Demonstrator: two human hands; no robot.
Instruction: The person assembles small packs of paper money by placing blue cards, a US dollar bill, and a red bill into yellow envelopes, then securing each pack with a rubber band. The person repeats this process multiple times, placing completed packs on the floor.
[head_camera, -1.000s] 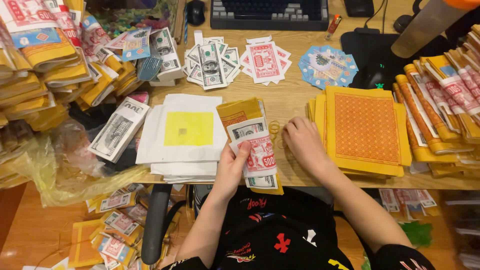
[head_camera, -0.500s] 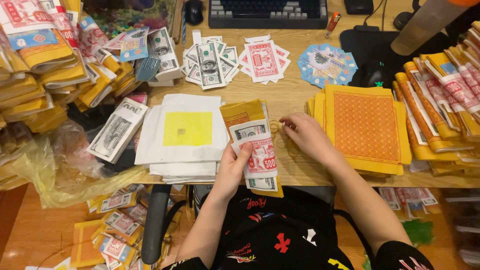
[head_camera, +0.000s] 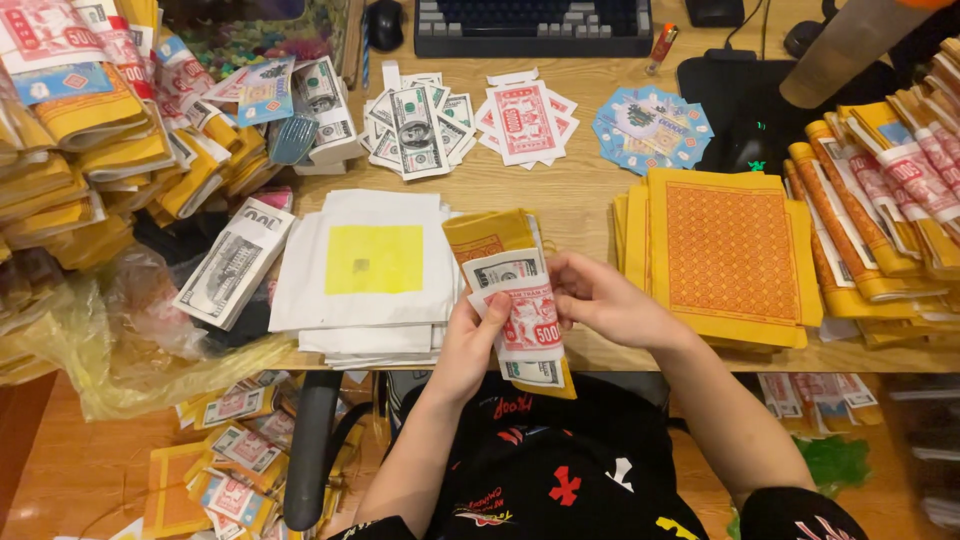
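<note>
We sit at a wooden desk (head_camera: 590, 195) with paper all around us. Our left hand (head_camera: 470, 340) grips a small bundle of paper notes (head_camera: 515, 310). The thumb presses down on the top red and white note, and the other fingers curl under the bundle. Under the notes lies a folded yellow sheet (head_camera: 490, 232). The bundle sits at the front edge of the desk, right in front of us.

Our right hand (head_camera: 600, 298) touches the right side of the same bundle. Its fingers are bent and pinch the edge of the notes. Both hands are closed on the bundle.

It looks to us as if the bundle is partly built. A few notes are already laid on top of each other, one grey and white, one red, one more below. We think more notes can join them.

A lot is waiting. Just to the left is a white paper stack with a yellow square (head_camera: 368, 262). To the right is a pile of orange patterned sheets (head_camera: 730, 255). Farther back lie fans of grey play money (head_camera: 412, 122), red notes (head_camera: 525, 120) and blue notes (head_camera: 650, 125).

Many wrapped yellow bundles (head_camera: 120, 150) are heaped at the far left, so we guess some work is done.
</note>
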